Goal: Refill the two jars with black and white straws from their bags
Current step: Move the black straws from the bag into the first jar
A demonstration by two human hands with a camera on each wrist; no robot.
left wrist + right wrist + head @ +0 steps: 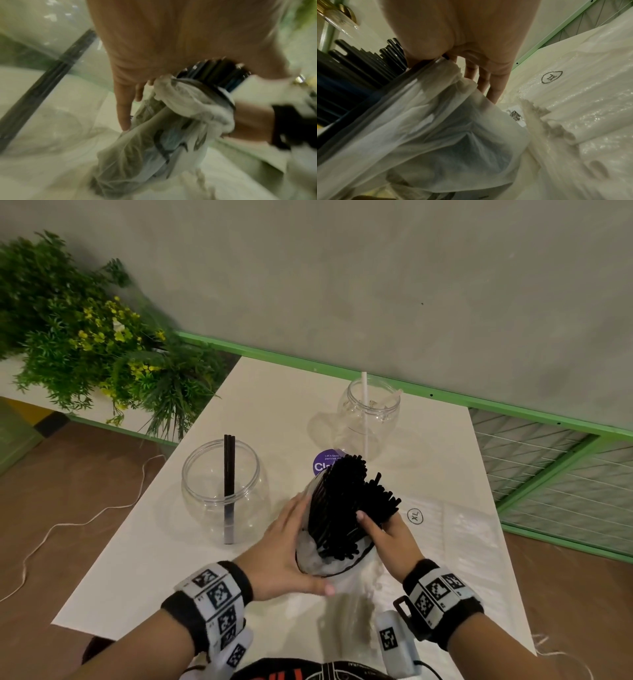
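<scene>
A thick bundle of black straws (346,501) stands tilted in a translucent bag (318,559) at the middle of the white table (144,577). My left hand (291,546) cups the bag from the left, thumb underneath. My right hand (383,532) grips the straws from the right, thumb on them, fingers behind the bag's rim (436,75). To the left is a clear round jar (222,484) holding three black straws (228,467). A second jar (370,412) at the back holds a few white straws. A clear bag marked XL (445,525) lies to the right.
A purple round sticker (323,463) shows just behind the bundle. Green plants with yellow flowers (85,337) stand at the left beyond the table. A green rail (411,392) and wire mesh (548,467) run along the back right. A white cable (68,525) lies on the brown floor.
</scene>
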